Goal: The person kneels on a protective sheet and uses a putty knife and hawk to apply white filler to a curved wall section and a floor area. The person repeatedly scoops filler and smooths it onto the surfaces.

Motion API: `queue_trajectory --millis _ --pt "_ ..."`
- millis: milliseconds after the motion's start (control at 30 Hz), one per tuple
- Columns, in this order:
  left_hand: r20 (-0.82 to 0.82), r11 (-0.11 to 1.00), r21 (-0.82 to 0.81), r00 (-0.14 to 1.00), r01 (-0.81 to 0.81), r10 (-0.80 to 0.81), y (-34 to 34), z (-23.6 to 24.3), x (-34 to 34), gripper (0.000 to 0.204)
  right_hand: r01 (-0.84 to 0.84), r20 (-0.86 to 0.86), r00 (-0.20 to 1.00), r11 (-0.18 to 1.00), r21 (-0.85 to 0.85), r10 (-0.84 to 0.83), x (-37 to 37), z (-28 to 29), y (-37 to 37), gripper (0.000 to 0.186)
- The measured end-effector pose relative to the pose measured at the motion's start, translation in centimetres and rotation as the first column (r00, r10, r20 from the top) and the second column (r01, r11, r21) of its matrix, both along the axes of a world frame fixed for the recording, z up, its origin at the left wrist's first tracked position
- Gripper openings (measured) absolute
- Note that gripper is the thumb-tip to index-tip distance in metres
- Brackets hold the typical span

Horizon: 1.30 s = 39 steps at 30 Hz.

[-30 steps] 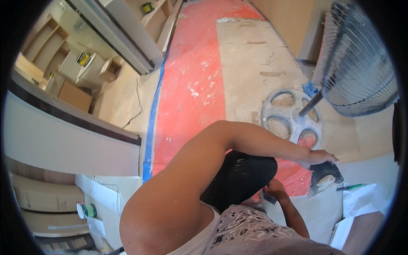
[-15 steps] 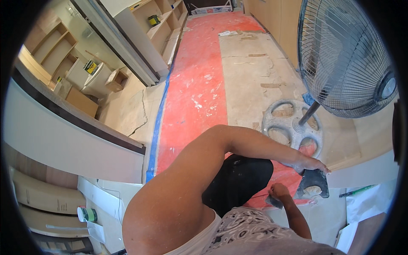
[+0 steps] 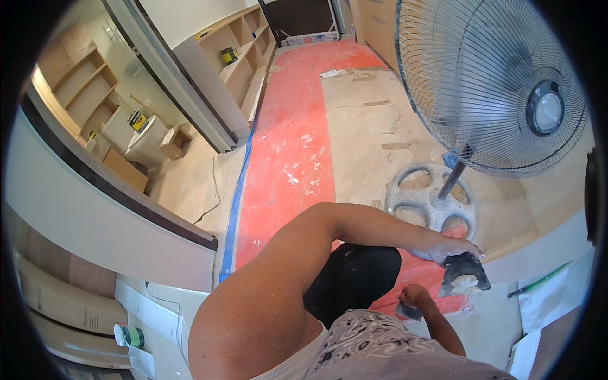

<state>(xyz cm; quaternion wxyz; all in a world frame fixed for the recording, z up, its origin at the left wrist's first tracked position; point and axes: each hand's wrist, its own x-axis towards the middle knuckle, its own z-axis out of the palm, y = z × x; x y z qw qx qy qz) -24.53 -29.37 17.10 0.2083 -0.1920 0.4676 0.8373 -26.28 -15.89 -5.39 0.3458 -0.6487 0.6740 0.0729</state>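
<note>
My left arm reaches across to the right, and my left hand (image 3: 461,248) grips a wide dark putty knife (image 3: 451,276). A lump of off-white putty (image 3: 467,282) lies on its flared blade. Closer to my body, the fingers of my right hand (image 3: 414,295) are closed around a smaller dark scraper (image 3: 407,311), its blade pointing down and its handle hidden by the hand. The two blades are a short way apart, above the red floor sheet (image 3: 297,120). My bent leg in black cloth (image 3: 354,275) is between my arms.
A standing fan (image 3: 494,95) rises at the right from a round, spoked grey base (image 3: 432,199), just beyond my left hand. Worn cardboard (image 3: 361,126) covers the floor beside the red sheet. Left are a doorway with a toilet (image 3: 144,140), open shelves (image 3: 237,60) and a green-labelled tub (image 3: 128,335).
The view has shifted slightly, so the floor and fan base appear lower. The fan head has swung left over its base. Both hands keep their hold, with more of the left blade showing.
</note>
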Motion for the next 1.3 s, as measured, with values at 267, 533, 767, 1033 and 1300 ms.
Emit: queue_trajectory --millis 267,533,767,1033,1300 --pt "0.024 0.996 0.094 1.0 -0.002 0.0 0.4 0.4 0.2 0.034 0.004 0.019 1.0 0.998 -0.056 -0.003 0.5 1.2 0.1 0.032" --pt "0.015 0.981 0.126 0.989 -0.146 0.145 1.6 -0.6 -0.4 0.021 -0.017 -0.002 1.0 1.0 0.021 0.018 0.1 0.8 1.0 0.035" --pt "-0.077 0.916 0.399 0.994 -0.042 0.08 0.3 -0.5 2.3 0.038 -0.132 -0.02 0.991 0.991 -0.037 0.131 3.2 -1.4 0.5 0.041" --pt "-0.112 0.919 0.395 0.993 0.004 0.043 2.6 4.5 -0.3 0.036 0.052 0.302 0.952 0.946 -0.319 0.05 -4.1 -9.0 1.3 0.028" --pt "-0.064 0.913 0.394 0.994 0.104 -0.085 3.4 0.9 -1.3 0.038 0.459 0.063 0.887 0.888 -0.011 -0.458 -9.2 -0.8 6.3 0.032"
